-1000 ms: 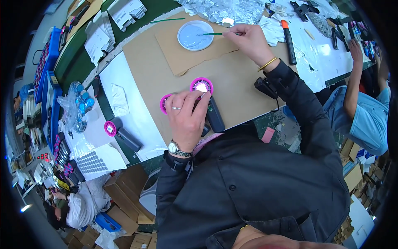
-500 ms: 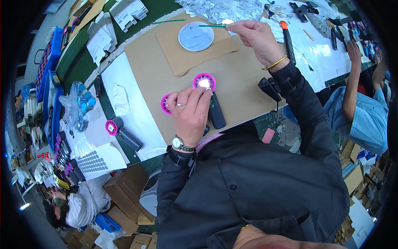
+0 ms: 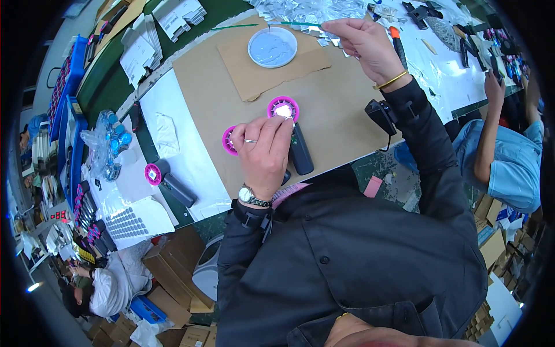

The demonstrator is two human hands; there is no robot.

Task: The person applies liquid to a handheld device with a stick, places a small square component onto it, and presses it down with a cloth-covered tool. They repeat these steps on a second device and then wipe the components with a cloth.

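Observation:
My right hand is raised at the far side of the cardboard, its fingertips pinching a thin green stick. The stick points left, just past the far rim of a round white dish of grey-blue paste. Below it lies a dark-handled device, seemingly a handheld fan, with a pink ring and a shiny white square at its centre. My left hand is over its head, fingertips closed at the ring's near edge. A small pale bit shows there; what they grip is unclear. Another pink-ringed head is partly under that hand.
A similar fan lies at the left beside a sheet of grey round stickers. Another green stick lies at the far edge. Clear plastic pieces and an orange-and-black tool lie beyond. A co-worker in blue is at the right.
My right hand has moved slightly right and away, carrying the green stick from over the dish's far part to beyond its rim. My left hand stays at the fan's head.

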